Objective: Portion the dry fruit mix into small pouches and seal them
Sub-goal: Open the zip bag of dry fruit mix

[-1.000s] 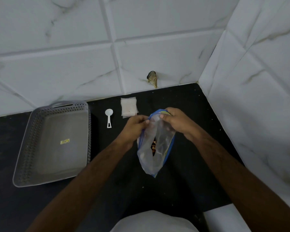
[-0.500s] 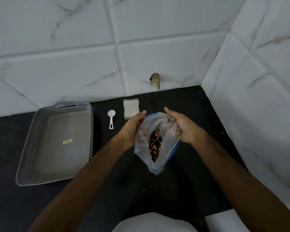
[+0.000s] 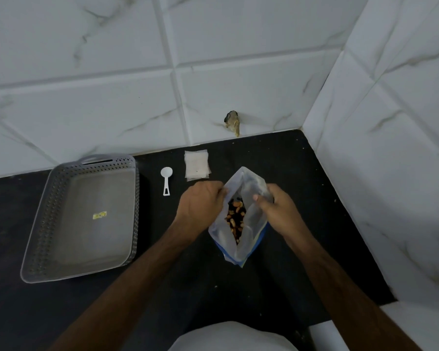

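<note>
Head view, black stone countertop (image 3: 238, 295) in a corner of white marble-pattern wall tiles (image 3: 238, 92).

Clear plastic zip bag with a blue edge (image 3: 249, 236) stands on the counter right of centre, mouth pulled apart into a diamond-shaped opening. Dry fruit mix of tan nuts and dark pieces (image 3: 235, 219) lies visible inside, low in the bag.

Left hand (image 3: 200, 206): fingers curled, gripping the left lip of the bag mouth. Right hand (image 3: 276, 211): fingers and thumb curled over the right lip, gripping it. The two hands hold opposite sides of the opening, well apart from each other.

Small stack of clear flat pouches (image 3: 197, 164) lies on the counter behind the left hand, near the wall. White plastic measuring scoop (image 3: 166, 179) lies just left of the stack, bowl toward the wall. Grey perforated plastic tray with a handle cut-out (image 3: 61, 269) sits further left, a small yellow sticker (image 3: 99, 215) on its floor.

A chipped brownish hole (image 3: 232, 122) marks the wall tile just above the counter edge.
</note>
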A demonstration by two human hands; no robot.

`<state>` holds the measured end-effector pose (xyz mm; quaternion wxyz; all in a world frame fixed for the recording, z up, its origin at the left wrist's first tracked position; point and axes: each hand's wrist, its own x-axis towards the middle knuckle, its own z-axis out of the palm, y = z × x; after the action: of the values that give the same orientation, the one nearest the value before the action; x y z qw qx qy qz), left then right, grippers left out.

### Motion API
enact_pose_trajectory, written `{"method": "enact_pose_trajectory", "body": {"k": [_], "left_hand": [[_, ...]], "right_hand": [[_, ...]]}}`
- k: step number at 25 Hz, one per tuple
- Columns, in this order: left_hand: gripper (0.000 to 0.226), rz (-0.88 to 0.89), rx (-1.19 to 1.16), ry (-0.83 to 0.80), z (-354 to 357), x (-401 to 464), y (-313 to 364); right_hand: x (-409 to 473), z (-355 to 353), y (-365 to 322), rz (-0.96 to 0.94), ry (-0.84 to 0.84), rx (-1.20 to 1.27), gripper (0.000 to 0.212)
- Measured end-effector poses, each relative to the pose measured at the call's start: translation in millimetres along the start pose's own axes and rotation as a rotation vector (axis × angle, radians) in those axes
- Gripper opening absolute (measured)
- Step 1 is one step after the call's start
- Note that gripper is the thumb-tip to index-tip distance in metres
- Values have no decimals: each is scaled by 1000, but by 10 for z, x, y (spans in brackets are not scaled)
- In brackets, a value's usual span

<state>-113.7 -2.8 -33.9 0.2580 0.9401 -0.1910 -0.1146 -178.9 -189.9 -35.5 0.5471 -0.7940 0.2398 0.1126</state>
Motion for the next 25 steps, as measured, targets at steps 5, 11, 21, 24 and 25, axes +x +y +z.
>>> {"method": "enact_pose_trajectory", "body": {"k": [5,11,21,24,25], "left_hand": [[28,-451,-1032,-162,80,-41,-85],[24,-452,-1092,-210,164,-68,-147],[23,44,-330,20,-30,372,15],[27,-20,-226,-79,17,376,-40],[29,-31,-207,-105,15,372,-41]], "right_hand": [[-55,-41,-77,-44,-10,89,27],[129,-50,-88,-94,-31,-19,11],[366,-21,-270,227,-245,428,20],[422,-51,-190,225,-231,364,22],[438,-73,-177,180,-264,352,25]]}}
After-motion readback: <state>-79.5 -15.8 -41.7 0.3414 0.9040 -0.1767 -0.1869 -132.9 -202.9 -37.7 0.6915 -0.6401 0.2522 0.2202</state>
